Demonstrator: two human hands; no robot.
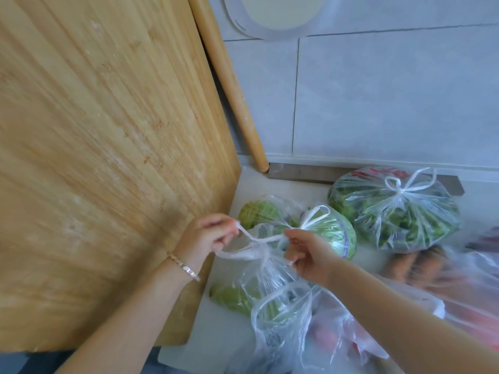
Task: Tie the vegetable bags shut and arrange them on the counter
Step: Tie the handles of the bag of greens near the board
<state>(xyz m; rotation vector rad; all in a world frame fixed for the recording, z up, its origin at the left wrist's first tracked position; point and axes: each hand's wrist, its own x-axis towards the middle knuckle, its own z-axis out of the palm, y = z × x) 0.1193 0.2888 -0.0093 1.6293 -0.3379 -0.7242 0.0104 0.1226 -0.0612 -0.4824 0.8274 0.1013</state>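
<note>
A clear plastic bag of pale green vegetables (259, 287) stands on the counter in front of me. My left hand (208, 234) pinches one twisted handle and my right hand (305, 256) pinches the other, with the two strands crossed in a knot between them. Behind it lies a tied bag holding a round green cabbage (332, 230). Farther right sits a knotted bag of leafy greens (394, 211). An open bag with loose handles (283, 327) lies nearest me, below my right forearm.
A large bamboo cutting board (108, 157) leans upright on the left, with a wooden rolling pin (229, 82) against the tiled wall. A bag of carrots (421, 265) and a reddish bag (475, 314) crowd the right side. The pale counter (224, 333) shows between board and bags.
</note>
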